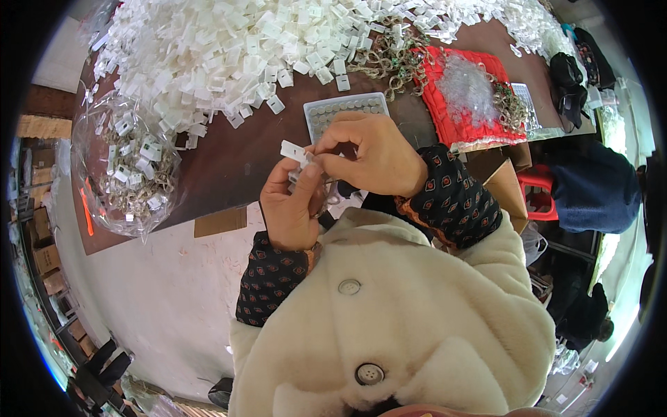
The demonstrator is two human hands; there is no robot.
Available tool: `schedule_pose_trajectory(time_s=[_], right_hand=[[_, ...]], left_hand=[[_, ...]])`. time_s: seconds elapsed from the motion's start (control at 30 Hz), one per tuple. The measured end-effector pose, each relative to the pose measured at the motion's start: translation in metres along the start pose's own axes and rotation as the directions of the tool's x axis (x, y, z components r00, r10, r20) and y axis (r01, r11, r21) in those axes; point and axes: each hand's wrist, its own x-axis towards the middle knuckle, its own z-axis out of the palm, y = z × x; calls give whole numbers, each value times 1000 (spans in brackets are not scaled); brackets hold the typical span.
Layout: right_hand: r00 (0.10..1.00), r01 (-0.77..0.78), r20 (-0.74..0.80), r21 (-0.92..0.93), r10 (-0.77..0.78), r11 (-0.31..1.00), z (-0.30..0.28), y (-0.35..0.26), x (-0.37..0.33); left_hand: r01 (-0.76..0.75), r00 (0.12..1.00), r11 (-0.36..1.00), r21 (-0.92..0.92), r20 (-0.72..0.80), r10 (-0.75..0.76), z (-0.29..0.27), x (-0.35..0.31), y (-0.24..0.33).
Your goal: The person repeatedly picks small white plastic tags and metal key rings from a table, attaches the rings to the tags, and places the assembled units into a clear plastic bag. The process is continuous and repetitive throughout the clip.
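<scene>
Above the table's near edge, my left hand [290, 212] pinches a small flat white plastic casing [292, 149] between thumb and fingers. More white plastic and some wiring [325, 194] show in or just behind that hand, partly hidden. My right hand [379, 153] comes in from the right, its thumb and forefinger pressed together at the casing's right end; what lies between those fingertips is too small to make out. Just beyond my right knuckles sits a pale tray [310, 118] of round silvery discs, its near part covered by the hand.
A large heap of white casings [208, 55] covers the far table [208, 170]. A clear bag [135, 174] of wired casings lies left. Wire bundles [396, 59] lie beyond the tray. At right are a red cloth [445, 115] with small clear pieces and a red stool [536, 191].
</scene>
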Motion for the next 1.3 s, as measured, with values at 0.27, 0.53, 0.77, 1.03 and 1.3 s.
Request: schedule_pose_trajectory(time_s=[0.27, 0.53, 0.77, 1.03, 1.3], right_hand=[[937, -106, -335, -536, -96, 838, -70, 95, 54], [975, -148, -223, -697, -16, 701, -70, 124, 77], [923, -186, -318, 122, 216, 975, -96, 121, 74], [893, 4, -446, 147, 62, 989, -115, 124, 68], [850, 106, -523, 273, 56, 956, -115, 122, 62]], left_hand=[[38, 999, 999, 13, 31, -38, -19, -1, -4], [79, 997, 996, 43, 24, -80, -23, -2, -1], [114, 992, 993, 16, 57, -115, -23, -2, 0], [89, 994, 995, 45, 62, -91, -19, -8, -3], [43, 997, 999, 21, 67, -44, -22, -10, -4]])
